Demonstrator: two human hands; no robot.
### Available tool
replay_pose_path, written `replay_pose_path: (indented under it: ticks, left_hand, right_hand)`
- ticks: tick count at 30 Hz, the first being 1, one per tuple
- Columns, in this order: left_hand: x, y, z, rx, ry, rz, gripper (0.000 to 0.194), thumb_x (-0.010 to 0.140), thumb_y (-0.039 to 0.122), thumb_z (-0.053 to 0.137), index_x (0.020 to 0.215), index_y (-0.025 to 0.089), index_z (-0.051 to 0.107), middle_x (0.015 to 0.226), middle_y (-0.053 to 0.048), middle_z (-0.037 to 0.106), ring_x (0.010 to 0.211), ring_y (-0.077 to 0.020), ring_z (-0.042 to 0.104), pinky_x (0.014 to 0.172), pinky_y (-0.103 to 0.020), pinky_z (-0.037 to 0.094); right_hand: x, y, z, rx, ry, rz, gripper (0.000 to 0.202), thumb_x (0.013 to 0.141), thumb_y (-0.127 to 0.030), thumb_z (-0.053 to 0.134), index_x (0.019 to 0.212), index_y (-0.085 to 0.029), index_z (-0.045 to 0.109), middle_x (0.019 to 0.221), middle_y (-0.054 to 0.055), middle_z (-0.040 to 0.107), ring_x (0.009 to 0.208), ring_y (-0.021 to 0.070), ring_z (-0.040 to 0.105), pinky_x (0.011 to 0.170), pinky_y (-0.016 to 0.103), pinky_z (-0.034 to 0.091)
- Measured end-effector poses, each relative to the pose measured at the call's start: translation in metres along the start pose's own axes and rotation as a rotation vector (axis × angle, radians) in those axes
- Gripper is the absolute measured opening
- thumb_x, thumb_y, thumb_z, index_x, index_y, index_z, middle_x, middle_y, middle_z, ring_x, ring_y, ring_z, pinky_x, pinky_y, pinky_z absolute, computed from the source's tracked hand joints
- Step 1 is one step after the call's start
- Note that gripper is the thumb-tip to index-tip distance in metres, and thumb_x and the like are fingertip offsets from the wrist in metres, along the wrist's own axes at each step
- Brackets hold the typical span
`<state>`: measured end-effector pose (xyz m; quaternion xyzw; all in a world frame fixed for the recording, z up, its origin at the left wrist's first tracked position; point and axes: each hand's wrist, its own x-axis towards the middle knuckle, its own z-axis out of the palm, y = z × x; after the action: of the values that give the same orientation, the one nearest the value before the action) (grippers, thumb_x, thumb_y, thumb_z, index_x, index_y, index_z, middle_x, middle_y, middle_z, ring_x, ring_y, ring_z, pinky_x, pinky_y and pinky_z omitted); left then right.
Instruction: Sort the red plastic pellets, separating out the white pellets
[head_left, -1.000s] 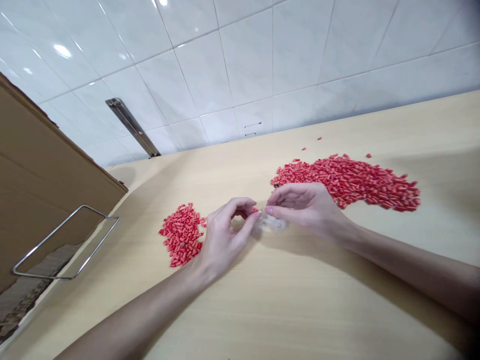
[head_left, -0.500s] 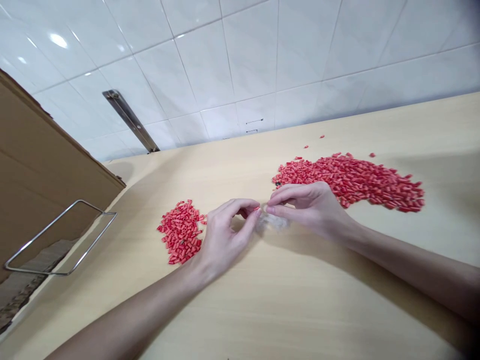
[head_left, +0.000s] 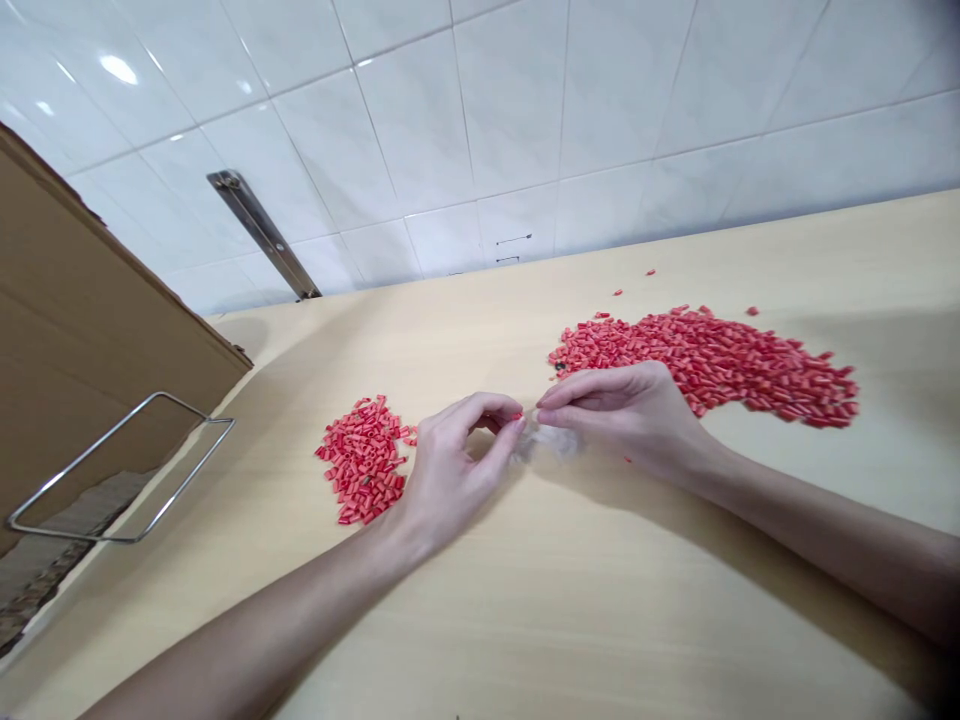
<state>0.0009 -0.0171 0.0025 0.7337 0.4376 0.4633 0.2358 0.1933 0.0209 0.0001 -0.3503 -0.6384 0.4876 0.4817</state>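
Observation:
My left hand (head_left: 461, 460) is closed in a pinch on a small red tube piece (head_left: 517, 416), which shows between thumb and forefinger. Close beside it, my right hand (head_left: 630, 410) pinches the edge of a wispy, whitish, half-transparent bit of material (head_left: 551, 440) that looks like fluff or thin film. The fingertips of both hands almost meet above the table. To the left of my left hand lies a smaller heap of red tube pieces (head_left: 364, 460). Behind my right hand spreads a larger heap of red tube pieces (head_left: 720, 360), partly covered by the hand.
The pale wooden table (head_left: 480, 620) meets a white tiled wall (head_left: 510, 110). A cardboard box (head_left: 97, 290) stands at the left, near a bent wire frame (head_left: 161, 490). A metal bracket (head_left: 262, 235) is on the wall. Several loose red pieces lie around the larger heap.
Both hands keep their pinches and have hardly moved. A single red piece now shows on the table just under my right hand. The view has shifted slightly.

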Motion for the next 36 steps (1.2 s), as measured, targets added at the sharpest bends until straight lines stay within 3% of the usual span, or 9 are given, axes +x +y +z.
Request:
replay_pose_path:
  ticks: [6, 19, 36]
  left_hand:
    - [0.0004, 0.0006, 0.0001, 0.022, -0.002, 0.0, 0.007, 0.086, 0.015, 0.062, 0.092, 0.016, 0.067, 0.086, -0.004, 0.071, 0.078, -0.0134, 0.066, 0.073, -0.026, 0.054]
    - [-0.0004, -0.0021, -0.0016, 0.037, -0.012, 0.014, 0.009, 0.084, 0.015, 0.066, 0.091, 0.015, 0.071, 0.086, -0.003, 0.074, 0.077, -0.0132, 0.068, 0.073, -0.024, 0.054]
    - [0.0008, -0.0056, -0.0034, 0.068, 0.013, 0.061, 0.01, 0.084, 0.018, 0.069, 0.091, 0.018, 0.075, 0.09, -0.002, 0.077, 0.082, -0.0134, 0.07, 0.078, -0.025, 0.055]
  right_hand:
    - [0.0004, -0.0021, 0.0002, -0.057, -0.03, -0.084, 0.009, 0.066, -0.031, 0.083, 0.072, -0.026, 0.08, 0.075, 0.002, 0.073, 0.067, 0.0167, 0.066, 0.057, 0.028, 0.053]
    - [-0.0037, -0.0083, 0.0036, 0.018, -0.067, 0.032, 0.017, 0.067, -0.025, 0.082, 0.083, -0.025, 0.08, 0.083, 0.001, 0.079, 0.079, 0.0216, 0.075, 0.078, 0.032, 0.063]
    - [-0.0023, -0.0058, 0.0042, 0.051, -0.038, 0.146, 0.026, 0.057, -0.033, 0.088, 0.077, -0.021, 0.076, 0.077, 0.004, 0.077, 0.074, 0.023, 0.074, 0.071, 0.033, 0.063]
